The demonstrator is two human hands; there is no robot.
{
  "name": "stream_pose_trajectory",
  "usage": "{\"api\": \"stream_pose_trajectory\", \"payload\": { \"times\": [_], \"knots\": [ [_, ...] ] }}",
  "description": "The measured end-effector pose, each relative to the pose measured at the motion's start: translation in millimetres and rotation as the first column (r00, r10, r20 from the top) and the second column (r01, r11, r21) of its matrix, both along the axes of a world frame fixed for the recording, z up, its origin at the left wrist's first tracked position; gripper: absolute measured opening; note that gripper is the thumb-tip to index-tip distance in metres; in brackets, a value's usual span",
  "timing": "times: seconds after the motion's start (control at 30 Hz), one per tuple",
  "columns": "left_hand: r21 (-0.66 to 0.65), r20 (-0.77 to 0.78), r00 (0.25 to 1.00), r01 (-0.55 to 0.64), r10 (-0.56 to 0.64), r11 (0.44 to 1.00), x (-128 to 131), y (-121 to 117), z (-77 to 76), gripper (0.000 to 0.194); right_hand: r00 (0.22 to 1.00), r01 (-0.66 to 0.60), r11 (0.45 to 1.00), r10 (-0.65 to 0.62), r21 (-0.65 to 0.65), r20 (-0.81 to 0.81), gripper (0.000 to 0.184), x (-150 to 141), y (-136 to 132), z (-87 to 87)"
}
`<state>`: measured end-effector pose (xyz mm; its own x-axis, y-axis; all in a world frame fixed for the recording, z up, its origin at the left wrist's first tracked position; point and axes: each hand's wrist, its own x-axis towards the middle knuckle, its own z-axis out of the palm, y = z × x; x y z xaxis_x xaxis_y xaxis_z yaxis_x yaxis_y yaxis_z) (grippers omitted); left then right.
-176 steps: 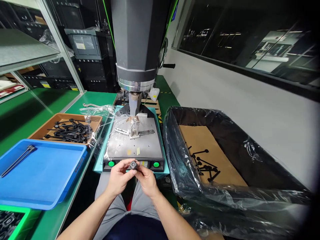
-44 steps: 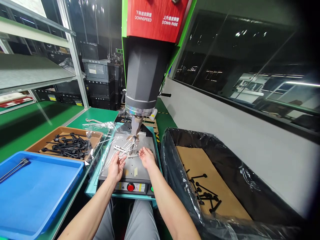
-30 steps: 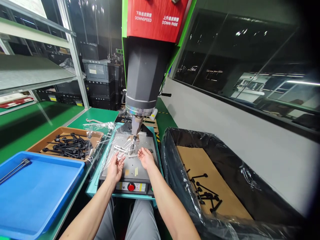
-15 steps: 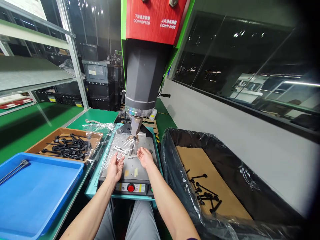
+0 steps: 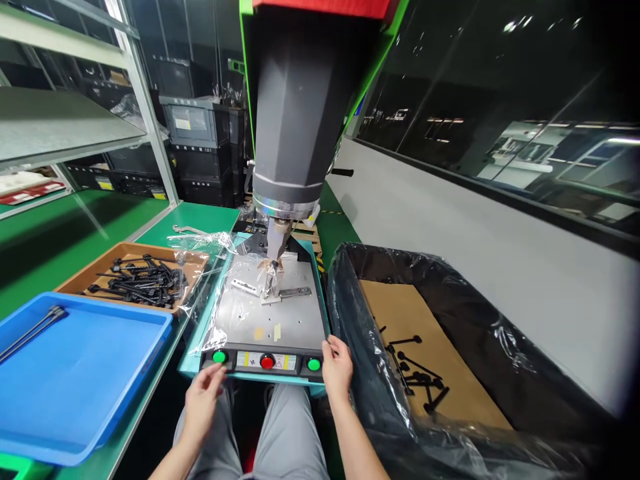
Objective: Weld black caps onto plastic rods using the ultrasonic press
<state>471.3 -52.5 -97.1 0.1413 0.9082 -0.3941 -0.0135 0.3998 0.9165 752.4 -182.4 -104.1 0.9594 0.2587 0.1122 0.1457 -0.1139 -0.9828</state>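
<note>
A press machine with a dark grey head (image 5: 293,113) stands over a grey base plate (image 5: 273,317). A small black part sits in the fixture (image 5: 271,283) under the horn. My left hand (image 5: 203,400) is just below the left green button (image 5: 219,357), fingers loosely apart and holding nothing. My right hand (image 5: 337,367) rests at the plate's front right corner, beside the right green button (image 5: 313,365), fingers spread. A red button (image 5: 267,362) lies between the green ones.
A blue tray (image 5: 85,370) with thin rods lies at the left. Behind it a brown tray (image 5: 137,277) holds several black parts. A plastic-lined box (image 5: 435,347) with several black parts stands at the right. Clear film (image 5: 210,243) lies on the plate's left side.
Both hands have drawn back from the fixture to the front of the machine, each near a green button. The view has tipped down and the red panel has left the frame.
</note>
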Motion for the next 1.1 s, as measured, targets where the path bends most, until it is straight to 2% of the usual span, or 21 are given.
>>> {"api": "stream_pose_trajectory", "payload": {
  "times": [0.07,0.13,0.23,0.33,0.5,0.57,0.67,0.77,0.83,0.9,0.97,1.1],
  "knots": [
    [0.179,-0.213,0.966,-0.107,0.144,0.978,-20.0,6.6,-15.0,0.043,0.983,0.086,0.979,-0.052,-0.186,0.178,0.054,-2.4,-24.4,-24.0],
    [0.311,-0.320,0.921,-0.119,0.222,0.943,-28.4,20.1,-21.4,0.053,0.976,0.045,0.955,0.021,-0.294,0.218,0.067,-6.3,-38.1,-44.6],
    [0.363,-0.388,0.915,0.043,0.109,0.931,-25.2,42.1,-20.5,0.056,0.969,-0.093,0.930,0.166,-0.355,0.181,0.076,-10.4,-42.5,-63.9],
    [0.347,-0.436,0.900,0.151,0.017,0.926,-18.7,54.9,-18.3,0.051,0.964,-0.106,0.916,0.190,-0.386,0.186,0.077,-10.7,-38.9,-70.6],
    [0.372,-0.439,0.898,0.148,0.033,0.917,-19.6,61.2,-20.8,0.053,0.972,-0.061,0.922,0.142,-0.383,0.189,0.083,-11.7,-36.7,-73.6],
    [0.363,-0.403,0.915,0.158,0.001,0.918,-22.2,61.7,-21.4,0.055,0.978,-0.097,0.933,0.154,-0.347,0.141,0.080,-12.2,-40.0,-74.1],
    [0.347,-0.347,0.938,0.137,-0.009,0.928,-27.3,55.2,-22.4,0.062,0.974,-0.202,0.938,0.222,-0.281,0.042,0.075,-11.3,-47.6,-73.2],
    [0.292,-0.409,0.905,0.009,0.117,0.956,-31.1,35.2,-22.9,0.063,0.969,-0.243,0.937,0.247,-0.250,-0.016,0.076,-10.6,-52.3,-71.0],
    [0.259,-0.453,0.879,-0.032,0.150,0.965,-29.6,16.5,-20.2,0.058,0.971,-0.236,0.940,0.237,-0.245,-0.025,0.077,-11.4,-51.9,-69.7],
    [0.253,-0.402,0.911,0.016,0.090,0.967,-22.4,-1.7,-13.8,0.054,0.975,-0.220,0.945,0.223,-0.241,-0.014,0.077,-13.0,-49.8,-68.8],
    [0.266,-0.271,0.962,0.104,-0.029,0.958,-9.5,-14.8,-4.6,0.051,0.977,-0.206,0.951,0.212,-0.231,0.001,0.076,-14.7,-47.6,-68.4],
    [0.287,-0.071,0.966,0.258,-0.248,0.922,27.4,-18.8,15.9,0.044,0.977,-0.210,0.959,0.215,-0.192,0.008,0.070,-14.7,-47.4,-65.3]
  ]
}}
